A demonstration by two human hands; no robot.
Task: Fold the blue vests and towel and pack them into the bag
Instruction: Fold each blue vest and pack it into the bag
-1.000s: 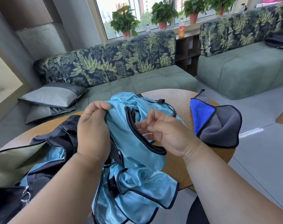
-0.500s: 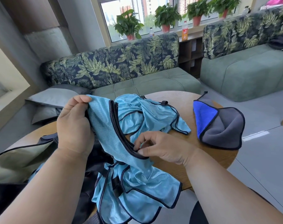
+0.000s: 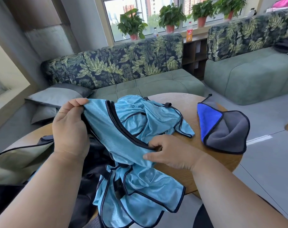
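Fingers (image 3: pixel 77 102) of the person's left hand (image 3: pixel 69 127) are curled over the upper edge of a light blue vest (image 3: pixel 107 129), thumb and fingertips pinching the fabric and holding that corner raised above the table (image 3: pixel 189 109). Right hand (image 3: pixel 171 152) sits lower and nearer the table's front, its fingers bent and pinching the vest's dark-bound edge (image 3: pixel 123 130), thumb lying along the cloth. Between the two hands the vest is drawn out on a slant, the black trim running from the raised corner down to the right hand.

Further blue vest fabric (image 3: pixel 148 112) lies bunched on the round wooden table behind the held piece, and more of it (image 3: pixel 140 195) hangs over the near rim of the table toward the floor. How many separate vests make up this heap cannot be told.

One towel (image 3: pixel 225 130), blue on one face and grey on the other, lies loosely folded on the right part of the table, apart from the vests and touched by neither hand.

An olive and black bag (image 3: pixel 16 163) lies at the left, partly under the left forearm, its opening not clearly visible.

Behind the table stands a leaf-patterned sofa (image 3: pixel 123 63) with grey cushions (image 3: pixel 56 96).
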